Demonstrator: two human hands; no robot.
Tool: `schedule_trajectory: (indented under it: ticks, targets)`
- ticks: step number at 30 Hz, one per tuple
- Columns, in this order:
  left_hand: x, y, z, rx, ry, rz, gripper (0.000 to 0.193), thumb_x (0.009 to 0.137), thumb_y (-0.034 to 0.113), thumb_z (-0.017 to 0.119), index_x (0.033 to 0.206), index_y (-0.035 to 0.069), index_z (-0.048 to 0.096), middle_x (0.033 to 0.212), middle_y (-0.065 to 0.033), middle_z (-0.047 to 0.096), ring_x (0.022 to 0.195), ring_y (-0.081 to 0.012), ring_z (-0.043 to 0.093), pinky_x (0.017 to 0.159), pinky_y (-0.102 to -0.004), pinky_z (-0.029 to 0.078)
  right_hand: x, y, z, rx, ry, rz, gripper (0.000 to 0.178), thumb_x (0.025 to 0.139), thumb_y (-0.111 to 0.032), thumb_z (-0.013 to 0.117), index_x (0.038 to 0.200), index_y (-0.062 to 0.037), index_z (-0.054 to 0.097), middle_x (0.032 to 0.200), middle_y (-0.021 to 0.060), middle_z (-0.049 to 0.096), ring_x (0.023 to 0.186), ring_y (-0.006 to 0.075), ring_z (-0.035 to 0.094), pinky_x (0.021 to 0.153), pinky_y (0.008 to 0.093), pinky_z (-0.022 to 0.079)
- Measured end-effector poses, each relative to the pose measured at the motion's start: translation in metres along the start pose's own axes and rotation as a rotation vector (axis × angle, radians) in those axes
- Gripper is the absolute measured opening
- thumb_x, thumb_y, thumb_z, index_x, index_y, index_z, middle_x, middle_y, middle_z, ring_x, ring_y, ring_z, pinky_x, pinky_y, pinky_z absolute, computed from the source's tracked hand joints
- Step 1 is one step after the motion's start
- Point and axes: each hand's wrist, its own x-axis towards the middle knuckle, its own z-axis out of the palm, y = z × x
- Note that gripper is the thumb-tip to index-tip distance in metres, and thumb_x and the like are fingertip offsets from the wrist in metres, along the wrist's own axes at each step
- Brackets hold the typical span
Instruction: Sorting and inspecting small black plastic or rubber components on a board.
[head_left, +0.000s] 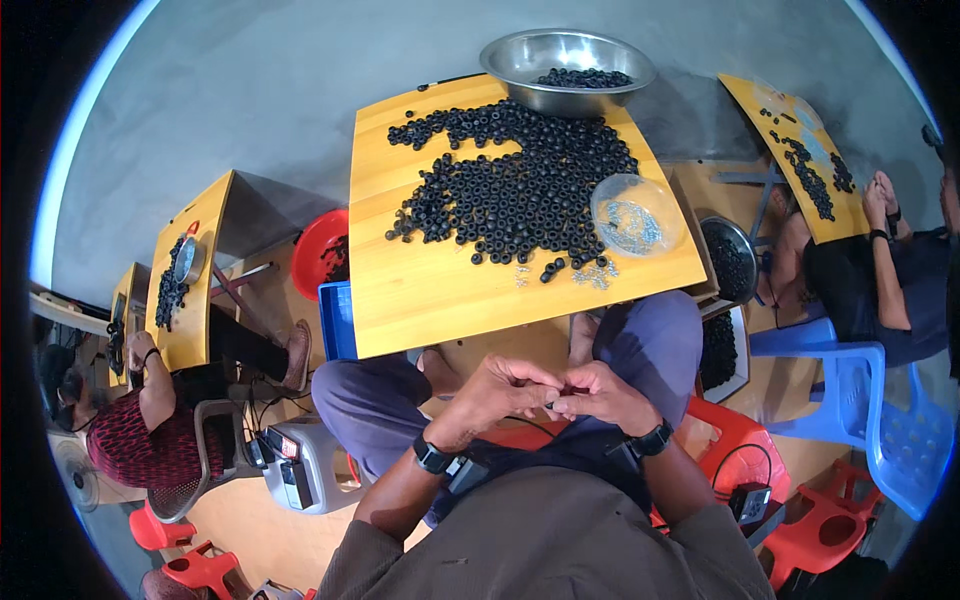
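Observation:
My left hand [500, 390] and my right hand [605, 395] meet above my lap, their fingertips pinched together. A small dark piece [550, 405] shows between the fingertips; the fingers cover most of it, so its kind is unclear. Beyond them, a yellow table [400, 310] carries a wide spread of small black ring-shaped parts [500, 195]. At its right side stands a clear round plastic tub [632, 215] with small silvery metal pieces inside. More loose metal pieces [597, 274] lie by the table's near edge, beside a few black parts.
A steel basin [568, 70] of black parts sits at the table's far edge. A red basin [322, 255] and blue bin [338, 320] are at left. At right are a metal bowl [728, 260] and a blue chair [850, 385]. Other people work at side tables.

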Motion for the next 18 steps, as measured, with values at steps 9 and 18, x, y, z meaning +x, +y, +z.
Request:
schedule_trajectory:
  ticks: [9, 18]
  targets:
    - [-0.010, -0.024, 0.017, 0.078, 0.241, 0.296, 0.014, 0.095, 0.008, 0.073, 0.104, -0.001, 0.077, 0.087, -0.0083, 0.076, 0.073, -0.0110, 0.070, 0.063, -0.0236, 0.056, 0.007, 0.002, 0.010, 0.264, -0.013, 0.004, 0.020, 0.099, -0.022, 0.067, 0.105, -0.0024, 0.069, 0.088, -0.0015, 0.067, 0.075, 0.0036, 0.055, 0.066, 0.0204, 0.043]
    - [-0.024, -0.015, 0.023, 0.240, 0.282, 0.377, 0.036, 0.093, 0.002, 0.073, 0.128, 0.000, 0.068, 0.068, 0.0068, 0.056, 0.063, -0.0017, 0.048, 0.059, -0.0197, 0.042, 0.020, -0.002, 0.013, 0.257, 0.074, -0.122, 0.020, 0.098, -0.016, 0.066, 0.109, 0.0007, 0.068, 0.092, 0.0007, 0.066, 0.078, 0.0058, 0.056, 0.068, 0.0216, 0.045]
